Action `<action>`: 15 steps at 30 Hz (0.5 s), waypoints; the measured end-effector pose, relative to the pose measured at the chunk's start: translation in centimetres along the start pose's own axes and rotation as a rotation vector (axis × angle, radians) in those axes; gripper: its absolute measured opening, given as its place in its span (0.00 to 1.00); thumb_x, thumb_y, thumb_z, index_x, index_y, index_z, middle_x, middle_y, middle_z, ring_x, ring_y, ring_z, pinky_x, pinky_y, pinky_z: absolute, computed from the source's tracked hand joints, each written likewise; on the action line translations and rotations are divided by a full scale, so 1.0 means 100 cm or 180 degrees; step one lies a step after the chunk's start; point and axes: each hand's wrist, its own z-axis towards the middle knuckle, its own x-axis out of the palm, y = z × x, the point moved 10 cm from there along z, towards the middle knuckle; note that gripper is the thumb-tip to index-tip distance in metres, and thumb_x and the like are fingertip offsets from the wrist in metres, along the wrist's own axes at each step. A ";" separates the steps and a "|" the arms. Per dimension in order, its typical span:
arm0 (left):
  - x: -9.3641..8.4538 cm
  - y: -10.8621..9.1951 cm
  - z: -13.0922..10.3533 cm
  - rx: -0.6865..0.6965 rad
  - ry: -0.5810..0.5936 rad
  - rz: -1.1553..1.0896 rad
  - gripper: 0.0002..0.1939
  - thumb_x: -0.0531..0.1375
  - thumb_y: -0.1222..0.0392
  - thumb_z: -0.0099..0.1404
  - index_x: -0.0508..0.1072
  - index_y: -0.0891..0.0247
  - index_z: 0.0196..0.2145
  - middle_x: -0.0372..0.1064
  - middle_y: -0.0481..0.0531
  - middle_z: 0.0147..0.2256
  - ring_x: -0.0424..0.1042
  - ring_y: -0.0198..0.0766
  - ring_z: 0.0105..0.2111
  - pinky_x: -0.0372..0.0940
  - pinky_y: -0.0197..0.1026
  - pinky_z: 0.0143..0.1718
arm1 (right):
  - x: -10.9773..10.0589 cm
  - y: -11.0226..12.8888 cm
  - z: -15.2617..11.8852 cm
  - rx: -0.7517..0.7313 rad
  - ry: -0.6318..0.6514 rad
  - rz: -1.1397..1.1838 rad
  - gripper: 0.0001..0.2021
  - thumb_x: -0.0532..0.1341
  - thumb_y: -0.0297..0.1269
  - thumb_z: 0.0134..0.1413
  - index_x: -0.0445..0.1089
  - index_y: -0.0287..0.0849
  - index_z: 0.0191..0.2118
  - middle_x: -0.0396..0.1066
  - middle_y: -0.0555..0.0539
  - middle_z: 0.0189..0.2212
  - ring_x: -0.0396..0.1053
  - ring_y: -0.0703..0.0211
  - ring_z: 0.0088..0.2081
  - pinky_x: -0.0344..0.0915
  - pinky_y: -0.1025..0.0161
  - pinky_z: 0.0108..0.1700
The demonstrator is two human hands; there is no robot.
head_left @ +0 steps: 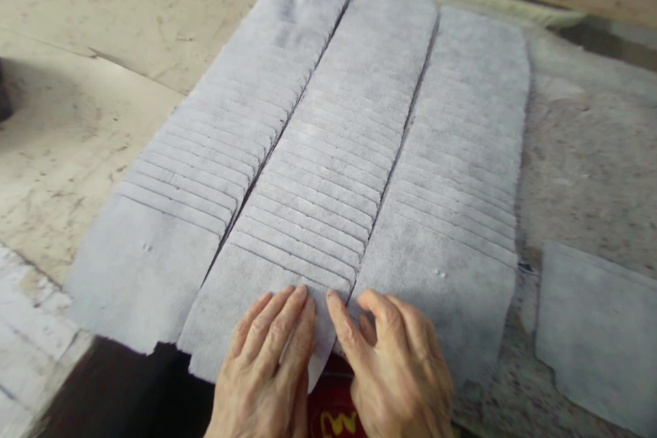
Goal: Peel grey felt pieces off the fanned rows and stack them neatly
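Note:
Three long rows of overlapping grey fabric-like sheets lie side by side: a left row [205, 144], a middle row [328, 171] and a right row [462, 150]. My left hand [272, 356] rests flat on the near end of the middle row, its fingers stretched out and holding nothing. Just to its right, my right hand [395, 356] has its index fingertip on the middle row's right edge near the lowest overlap line. Its other fingers are bent over the right row, and whether they grip anything is hidden.
A separate grey piece [600, 335] lies at the right on a speckled surface [590, 150]. Brown boards cover the worktop [102, 82] at the left. A tray-like object with a pale rim [477, 0] stands at the back right. Below the near edge is something dark red [333, 400] with yellow marks.

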 end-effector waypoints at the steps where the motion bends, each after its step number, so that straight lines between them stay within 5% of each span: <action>1: -0.001 0.000 0.000 0.0015 -0.0014 0.0025 0.21 0.52 0.74 0.55 0.68 0.76 0.47 0.63 0.65 0.52 0.61 0.51 0.53 0.60 0.53 0.52 | 0.000 0.000 0.001 -0.0008 0.0001 0.0020 0.15 0.51 0.26 0.58 0.74 0.39 0.43 0.69 0.39 0.36 0.63 0.52 0.38 0.60 0.57 0.36; 15: 0.005 0.001 -0.002 0.0073 0.0199 0.0166 0.22 0.54 0.72 0.57 0.67 0.75 0.50 0.62 0.64 0.53 0.60 0.50 0.55 0.58 0.51 0.54 | -0.001 -0.007 0.016 0.0169 -0.0105 0.0102 0.16 0.51 0.23 0.58 0.75 0.36 0.42 0.70 0.39 0.32 0.62 0.54 0.36 0.61 0.58 0.35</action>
